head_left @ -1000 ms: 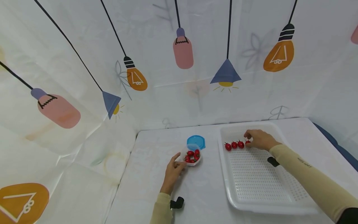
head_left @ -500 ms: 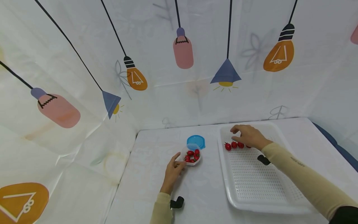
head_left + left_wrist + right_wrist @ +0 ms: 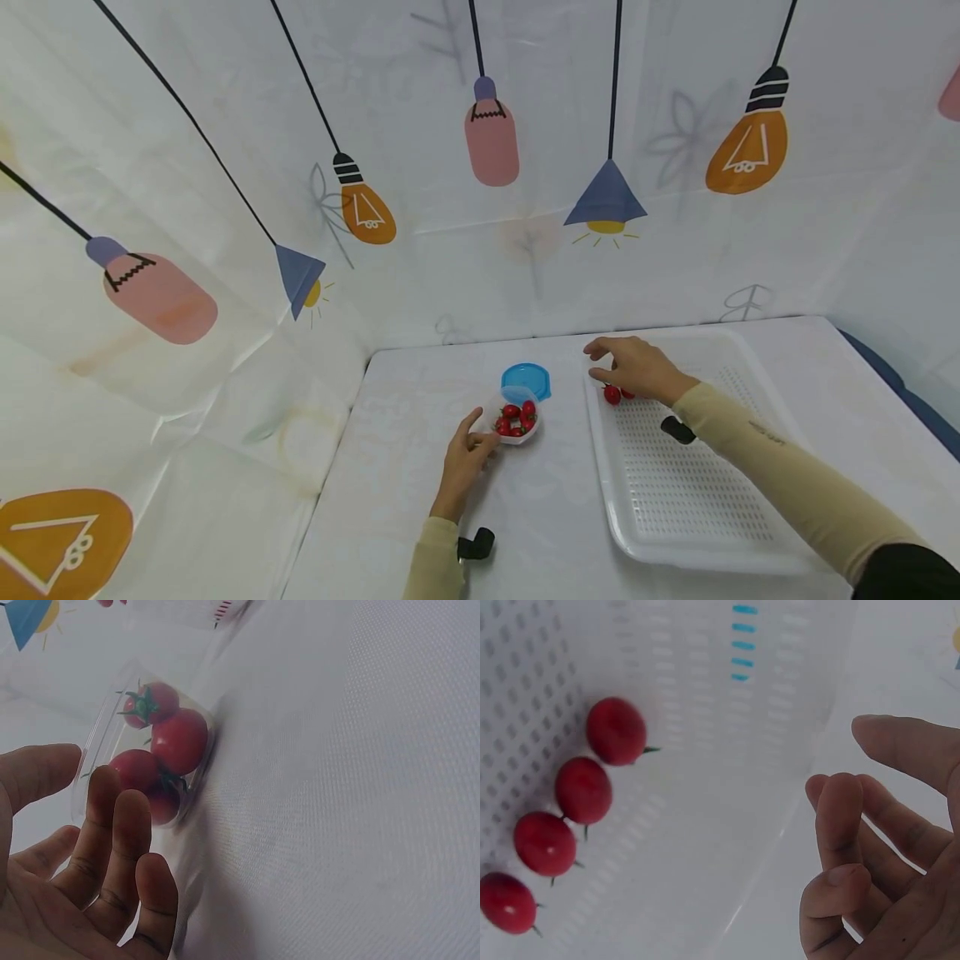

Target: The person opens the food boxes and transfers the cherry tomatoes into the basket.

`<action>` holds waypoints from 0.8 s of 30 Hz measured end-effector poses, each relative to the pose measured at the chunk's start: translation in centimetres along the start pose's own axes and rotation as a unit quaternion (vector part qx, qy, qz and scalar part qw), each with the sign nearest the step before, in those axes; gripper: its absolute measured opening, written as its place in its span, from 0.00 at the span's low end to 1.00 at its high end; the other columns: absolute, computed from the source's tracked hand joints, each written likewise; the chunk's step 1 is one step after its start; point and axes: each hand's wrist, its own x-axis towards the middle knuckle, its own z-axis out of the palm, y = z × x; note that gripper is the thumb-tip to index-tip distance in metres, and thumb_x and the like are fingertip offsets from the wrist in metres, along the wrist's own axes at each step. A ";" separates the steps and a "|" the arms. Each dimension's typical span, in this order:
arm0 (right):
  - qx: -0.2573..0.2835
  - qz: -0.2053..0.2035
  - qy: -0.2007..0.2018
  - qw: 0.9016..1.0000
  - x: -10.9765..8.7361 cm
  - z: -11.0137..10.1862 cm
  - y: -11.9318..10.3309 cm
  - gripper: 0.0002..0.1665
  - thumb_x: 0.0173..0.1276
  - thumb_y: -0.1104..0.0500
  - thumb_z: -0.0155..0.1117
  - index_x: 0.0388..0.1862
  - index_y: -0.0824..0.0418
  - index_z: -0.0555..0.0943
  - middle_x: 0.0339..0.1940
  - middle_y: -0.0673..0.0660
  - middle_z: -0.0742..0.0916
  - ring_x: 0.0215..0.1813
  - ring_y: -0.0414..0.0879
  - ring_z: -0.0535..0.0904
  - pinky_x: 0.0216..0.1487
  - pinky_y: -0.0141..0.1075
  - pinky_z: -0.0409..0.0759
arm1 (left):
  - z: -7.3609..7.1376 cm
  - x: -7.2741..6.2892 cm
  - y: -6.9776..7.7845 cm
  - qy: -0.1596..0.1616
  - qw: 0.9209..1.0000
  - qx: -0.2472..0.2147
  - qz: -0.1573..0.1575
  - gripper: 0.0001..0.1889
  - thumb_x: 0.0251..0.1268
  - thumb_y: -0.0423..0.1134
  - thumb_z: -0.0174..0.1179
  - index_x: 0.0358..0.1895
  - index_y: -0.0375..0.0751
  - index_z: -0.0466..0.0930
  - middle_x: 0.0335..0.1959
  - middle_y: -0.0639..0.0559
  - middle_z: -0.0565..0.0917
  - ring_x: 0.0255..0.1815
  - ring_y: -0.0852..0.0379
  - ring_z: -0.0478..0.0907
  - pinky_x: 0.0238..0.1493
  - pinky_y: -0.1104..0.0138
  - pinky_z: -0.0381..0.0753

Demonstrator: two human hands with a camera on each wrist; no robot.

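Several cherry tomatoes (image 3: 583,790) lie in a row at the far left end of a white perforated basket (image 3: 697,483). Over that end hovers my right hand (image 3: 637,367), fingers loosely bent with nothing between thumb and fingers; in the head view it hides part of the row. My left hand (image 3: 461,467) is at the near left side of a small clear container (image 3: 94,750), its fingertips right at the wall and the fingers relaxed. More cherry tomatoes (image 3: 180,742) with green stems sit inside that container.
A blue lid (image 3: 527,379) lies behind the clear container. The white-covered table (image 3: 397,467) meets a patterned cloth wall (image 3: 450,275) at its back and left. The basket takes up much of the table's right side.
My right hand has moved left along the tomato row, away from the rightmost tomato, toward the basket's left rim. My left hand and the container have stayed in place.
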 end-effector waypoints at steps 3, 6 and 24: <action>0.003 -0.005 -0.002 1.000 0.3 0.3 -0.6 0.24 0.69 0.54 0.70 0.62 0.58 0.80 0.54 0.58 0.88 0.45 0.50 0.83 0.49 0.51 0.81 | 0.0 0.0 0.0 -0.001 1.000 0.002 0.002 0.35 0.69 0.48 0.66 0.76 0.49 0.65 0.39 0.49 0.86 0.38 0.53 0.82 0.37 0.62 0.78; 0.002 -0.016 -0.006 1.000 0.7 0.6 -1.3 0.24 0.69 0.53 0.70 0.62 0.58 0.80 0.54 0.58 0.88 0.45 0.50 0.83 0.50 0.51 0.81 | 0.1 0.0 0.0 -0.003 1.000 0.002 0.003 0.34 0.69 0.47 0.65 0.76 0.48 0.66 0.39 0.50 0.86 0.38 0.53 0.82 0.37 0.62 0.78; 0.004 -0.067 -0.063 0.996 4.0 3.2 -6.1 0.25 0.69 0.53 0.71 0.62 0.57 0.80 0.54 0.55 0.87 0.43 0.47 0.85 0.45 0.42 0.83 | 0.1 0.0 -0.2 -0.009 1.000 -0.002 0.001 0.35 0.70 0.50 0.64 0.77 0.50 0.65 0.40 0.50 0.87 0.40 0.53 0.83 0.38 0.64 0.78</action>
